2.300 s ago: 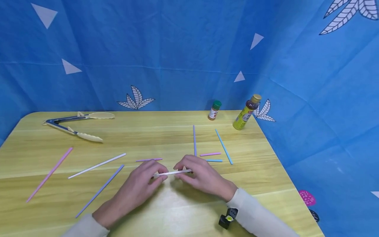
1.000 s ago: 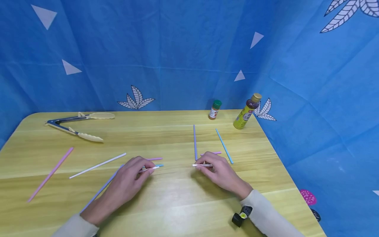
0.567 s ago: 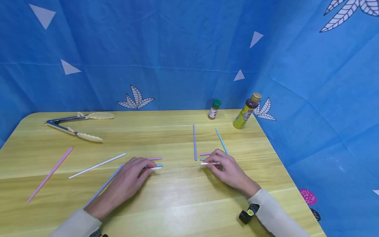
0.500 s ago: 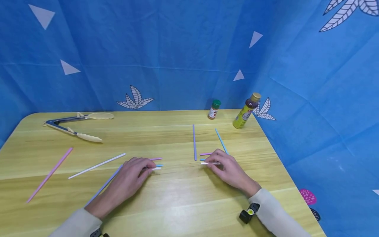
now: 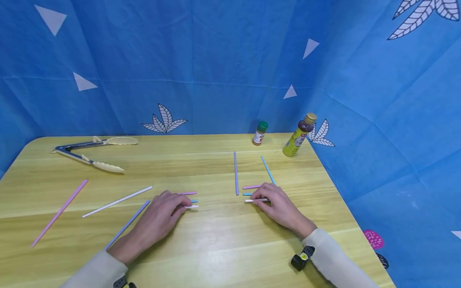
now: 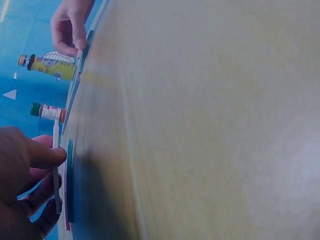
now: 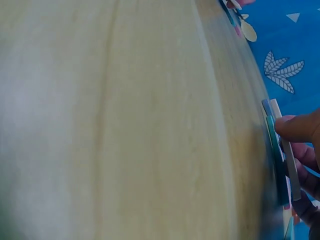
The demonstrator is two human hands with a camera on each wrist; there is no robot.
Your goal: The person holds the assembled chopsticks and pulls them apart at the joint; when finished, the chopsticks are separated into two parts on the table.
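In the head view my left hand (image 5: 158, 218) pinches a short white straw piece (image 5: 193, 207) just above the table. My right hand (image 5: 275, 204) pinches another short white straw piece (image 5: 249, 201) further right. The left wrist view shows the thumb and fingers around the white piece (image 6: 56, 167), with a short blue piece (image 6: 70, 187) beside it. By my left hand also lies a short pink piece (image 5: 189, 193). Near my right hand are a short blue piece (image 5: 247, 194) and a short pink piece (image 5: 251, 187), both partly hidden by the fingers.
On the left lie long pink (image 5: 59, 213), white (image 5: 117, 202) and blue-violet (image 5: 127, 225) straws. Behind them are tongs (image 5: 88, 154). A violet straw (image 5: 236, 173) and a blue straw (image 5: 268, 170) lie behind my right hand. A green-capped jar (image 5: 260, 134) and a bottle (image 5: 299, 135) stand at the back right.
At first both hands held one white straw close together. They have moved apart, each with a short white piece. Over the last half second both hands have barely moved.
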